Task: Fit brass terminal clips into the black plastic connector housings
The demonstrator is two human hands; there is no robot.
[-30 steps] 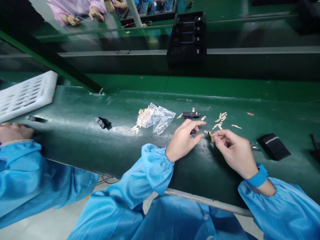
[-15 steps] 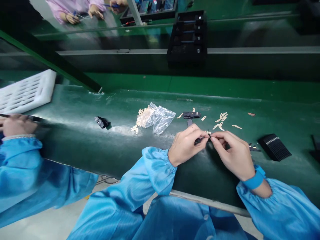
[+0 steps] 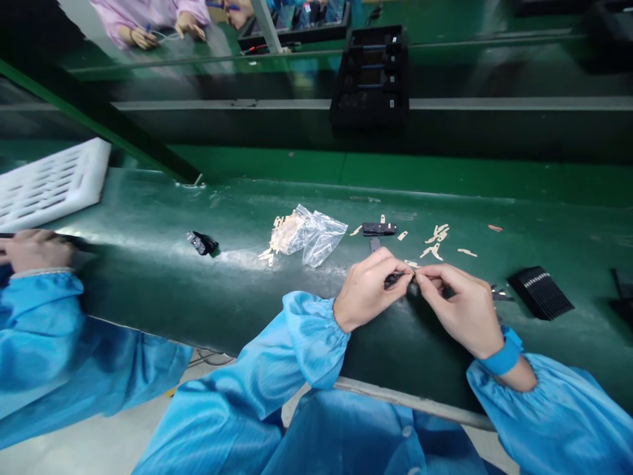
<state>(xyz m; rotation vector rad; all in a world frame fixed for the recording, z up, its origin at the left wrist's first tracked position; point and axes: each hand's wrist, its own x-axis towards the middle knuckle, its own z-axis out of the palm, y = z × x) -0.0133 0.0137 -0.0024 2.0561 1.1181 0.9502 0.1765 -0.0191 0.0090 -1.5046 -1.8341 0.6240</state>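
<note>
My left hand (image 3: 374, 287) is closed around a small black part (image 3: 392, 280), mostly hidden by the fingers. Its thumb and index finger meet the fingertips of my right hand (image 3: 457, 303), which is pinched at the same spot; what the right fingers hold is too small to make out. Just beyond the hands lie a short stack of black flat parts (image 3: 378, 229) and a grey-black piece (image 3: 375, 245). Thin cream-coloured strips (image 3: 437, 239) are scattered past my right hand. A clear plastic bag (image 3: 316, 234) with more such strips rests to the left.
A row of black parts (image 3: 541, 292) stands at the right. Further left are a black clump (image 3: 202, 243), a white slotted tray (image 3: 54, 181) and a co-worker's hand (image 3: 39, 251). A slanted green post (image 3: 113, 119) rises at left; a black tray (image 3: 370, 79) sits on the far ledge.
My hands stay together in nearly the same place, with the fingertips shifted slightly. A thin dark tip that stuck up between them no longer shows.
</note>
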